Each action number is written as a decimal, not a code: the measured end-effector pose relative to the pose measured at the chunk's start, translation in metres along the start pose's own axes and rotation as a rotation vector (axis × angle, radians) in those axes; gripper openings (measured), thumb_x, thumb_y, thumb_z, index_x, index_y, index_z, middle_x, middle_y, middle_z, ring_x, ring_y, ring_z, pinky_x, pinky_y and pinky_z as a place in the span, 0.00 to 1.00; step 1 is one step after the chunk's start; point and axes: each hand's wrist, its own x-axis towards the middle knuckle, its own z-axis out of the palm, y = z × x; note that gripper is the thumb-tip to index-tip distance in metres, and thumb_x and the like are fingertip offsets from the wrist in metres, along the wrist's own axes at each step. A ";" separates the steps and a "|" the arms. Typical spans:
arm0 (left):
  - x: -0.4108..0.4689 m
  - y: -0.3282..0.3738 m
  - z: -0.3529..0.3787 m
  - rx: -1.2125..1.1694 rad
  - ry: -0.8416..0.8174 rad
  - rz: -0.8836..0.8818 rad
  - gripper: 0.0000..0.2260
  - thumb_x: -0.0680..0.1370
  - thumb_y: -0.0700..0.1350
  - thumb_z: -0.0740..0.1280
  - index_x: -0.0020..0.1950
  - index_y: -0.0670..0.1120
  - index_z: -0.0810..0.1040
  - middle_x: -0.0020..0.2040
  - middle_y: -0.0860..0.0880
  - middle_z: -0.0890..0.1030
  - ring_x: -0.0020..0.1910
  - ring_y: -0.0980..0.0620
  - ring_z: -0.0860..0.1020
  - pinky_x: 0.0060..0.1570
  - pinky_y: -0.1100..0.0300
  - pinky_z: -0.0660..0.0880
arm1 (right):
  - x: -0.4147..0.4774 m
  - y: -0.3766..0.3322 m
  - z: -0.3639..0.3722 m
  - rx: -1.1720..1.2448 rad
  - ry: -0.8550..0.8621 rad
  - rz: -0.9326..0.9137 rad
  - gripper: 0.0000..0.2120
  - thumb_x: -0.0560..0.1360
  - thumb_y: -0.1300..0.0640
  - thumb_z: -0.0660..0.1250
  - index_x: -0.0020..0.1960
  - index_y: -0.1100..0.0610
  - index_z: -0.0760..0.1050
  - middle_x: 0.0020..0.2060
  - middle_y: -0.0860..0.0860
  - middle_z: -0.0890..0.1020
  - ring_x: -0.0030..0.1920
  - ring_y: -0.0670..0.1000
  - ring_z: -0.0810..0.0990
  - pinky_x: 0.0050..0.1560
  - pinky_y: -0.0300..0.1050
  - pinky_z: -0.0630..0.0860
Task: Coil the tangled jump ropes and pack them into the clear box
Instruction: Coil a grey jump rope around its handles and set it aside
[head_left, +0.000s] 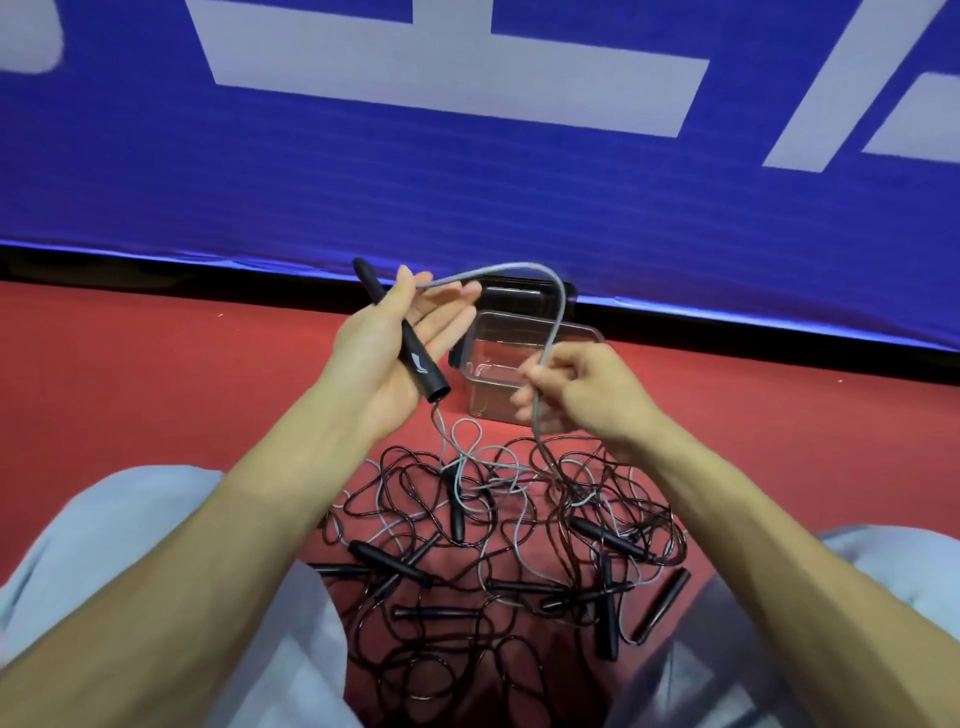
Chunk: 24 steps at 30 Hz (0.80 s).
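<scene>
A person sits on a red floor (156, 374) with knees apart, seen from above, both bare forearms reaching forward. The left hand (363, 338) is turned palm up. A black handle (410, 348) of a jump rope lies slantwise across the palm, its narrow tip pointing up and away and its wide end toward the wrist. The left grip is loose: the thumb presses the handle against the palm while the four fingers stretch out almost straight.

A grey rope (519, 267) leaves the fingers of the left hand, arches up and to the right, and comes down into the right hand (576, 389). The right grip is clamped on this rope, with the fingers curled round it. Below the right hand the rope drops to the floor.

On the floor between the legs lies a tangled pile of jump ropes (493, 545), thin black and grey cords looped over each other, with many black handles scattered among them. The grey cord from the wide end of the held handle runs down into this pile.

Just beyond the hands a clear box (488, 400) stands open on the floor. A dark lid (519, 293) sits behind it, against the foot of a blue banner (467, 182) with large white shapes. Light grey trousers (119, 530) cover both legs.
</scene>
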 end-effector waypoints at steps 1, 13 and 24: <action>0.000 -0.004 0.000 0.049 0.007 -0.004 0.13 0.84 0.47 0.59 0.55 0.37 0.74 0.40 0.42 0.85 0.45 0.45 0.86 0.46 0.55 0.83 | -0.002 -0.006 -0.004 0.101 0.039 -0.011 0.08 0.81 0.62 0.61 0.45 0.58 0.75 0.35 0.54 0.82 0.34 0.52 0.82 0.36 0.49 0.81; -0.018 -0.080 0.002 0.891 -0.346 -0.128 0.13 0.80 0.32 0.60 0.56 0.45 0.81 0.55 0.46 0.85 0.57 0.53 0.82 0.56 0.60 0.76 | -0.014 -0.041 -0.041 1.126 0.078 -0.074 0.08 0.81 0.60 0.60 0.46 0.63 0.73 0.33 0.55 0.85 0.37 0.53 0.86 0.34 0.46 0.82; -0.017 -0.078 0.002 0.718 -0.281 -0.032 0.03 0.81 0.38 0.64 0.49 0.43 0.76 0.45 0.42 0.85 0.50 0.43 0.85 0.52 0.53 0.82 | -0.007 -0.033 -0.052 0.986 0.107 -0.027 0.10 0.82 0.58 0.59 0.51 0.63 0.75 0.48 0.60 0.83 0.50 0.58 0.84 0.50 0.49 0.82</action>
